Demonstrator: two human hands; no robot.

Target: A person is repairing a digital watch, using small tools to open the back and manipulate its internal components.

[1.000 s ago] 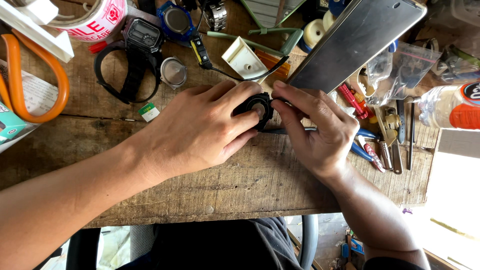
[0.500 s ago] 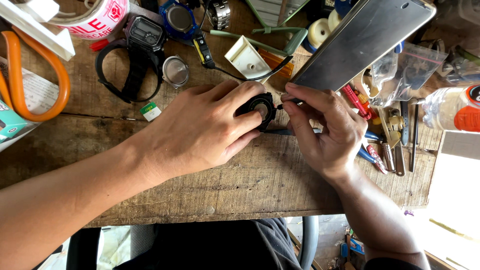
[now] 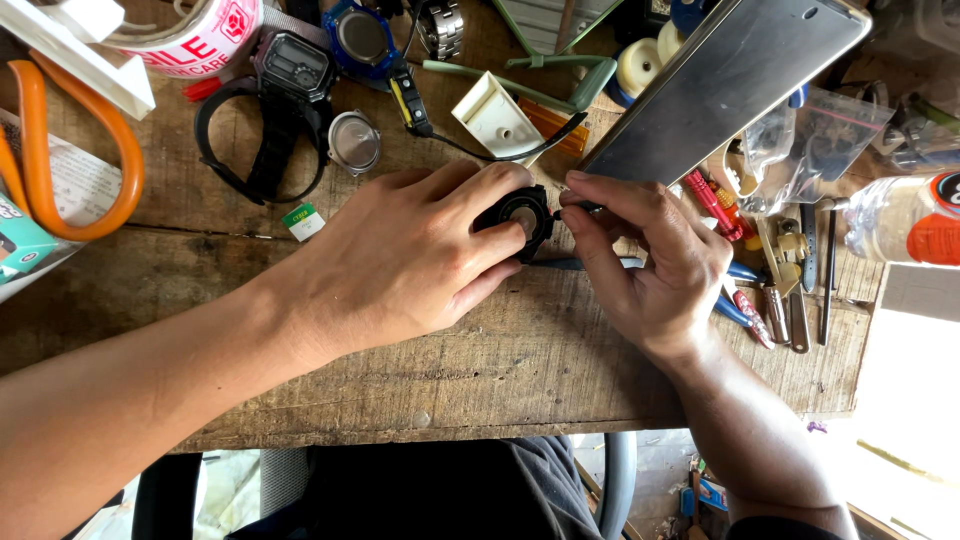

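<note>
Right hand [image 3: 655,270] nearer; cluttered wooden bench [image 3: 520,370]

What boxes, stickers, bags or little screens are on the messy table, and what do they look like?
Tape roll: top left, round, white with red print.
Digital watch: top left, black, small grey screen.
Small sticker: beside the left hand, green and white.
Plastic bags: upper right, clear, crinkled.
Box corner: left edge, teal.
</note>
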